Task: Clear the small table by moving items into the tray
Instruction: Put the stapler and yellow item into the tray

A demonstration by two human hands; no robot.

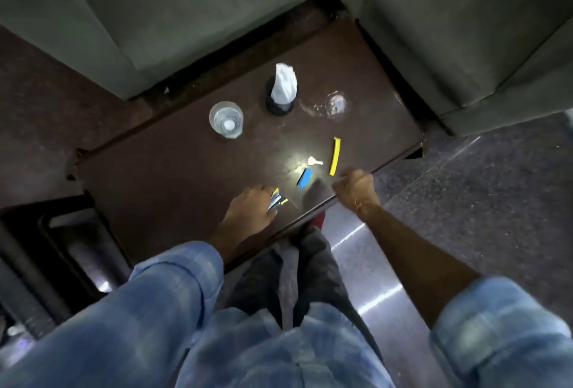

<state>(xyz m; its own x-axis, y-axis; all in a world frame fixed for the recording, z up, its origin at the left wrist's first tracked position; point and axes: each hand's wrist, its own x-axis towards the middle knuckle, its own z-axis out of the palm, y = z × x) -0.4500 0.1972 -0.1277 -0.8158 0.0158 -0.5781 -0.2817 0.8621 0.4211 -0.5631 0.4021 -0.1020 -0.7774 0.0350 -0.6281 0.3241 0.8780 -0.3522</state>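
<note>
left hand [251,209] pinches small packets [277,201] on table [155,189]; right hand [356,190] curled, contents unclear. gather packets fully before lifting; yellow strip [335,156] next, i'd guess.

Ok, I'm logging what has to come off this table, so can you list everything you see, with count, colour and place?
table: one, dark brown, centre of view, between two sofas
clear cup: one, transparent, far left part of the table
black holder with white tissue: one, far middle of the table
glass object: one, clear, far right; too blurred to name
yellow strip: one, right side, near the front edge
small pale key-like piece: one, whitish, left of the yellow strip
blue block: one, near the front edge
sofas: two, grey-green, behind the table
tray: none that I can make out
left hand: on a bundle of small yellow-and-silver pieces
right hand: closed, at the table's front edge
</note>
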